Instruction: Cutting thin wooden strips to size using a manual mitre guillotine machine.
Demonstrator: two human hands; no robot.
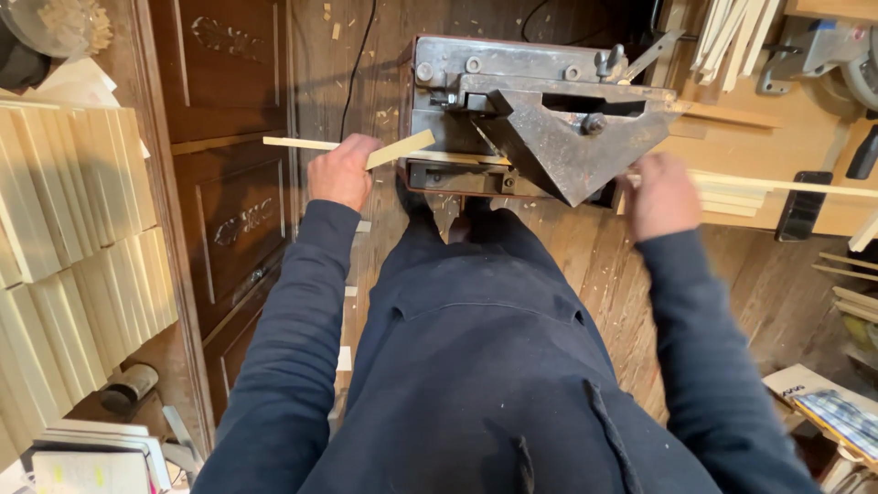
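Seen from above, I stand at a cast-metal mitre cutter [549, 119] with a heavy V-shaped blade, set at twelve o'clock from my body over a worn plank floor [604, 265]. My left hand [340, 172], at about eleven o'clock, has its grip pressed together around two pale wooden strips [302, 144]; one runs level out to nine o'clock, while the short one [402, 148] angles up toward the machine's left edge. A longer strip [457, 157] lies along the front of the cutter, passing under the blade. My right hand [660, 196], at about one o'clock, is blurred, so I cannot tell whether its grip is spread or pinching; it sits at the near end of a long thin strip [796, 187] that stretches away toward three o'clock, above a small pile of cut strips [727, 203] on the desk [786, 137]. At nine o'clock, stacks of pale cut lengths [82, 220] stand in rows beside a dark wooden cabinet [229, 137]. More strips [732, 32] lean at one o'clock, behind the machine.
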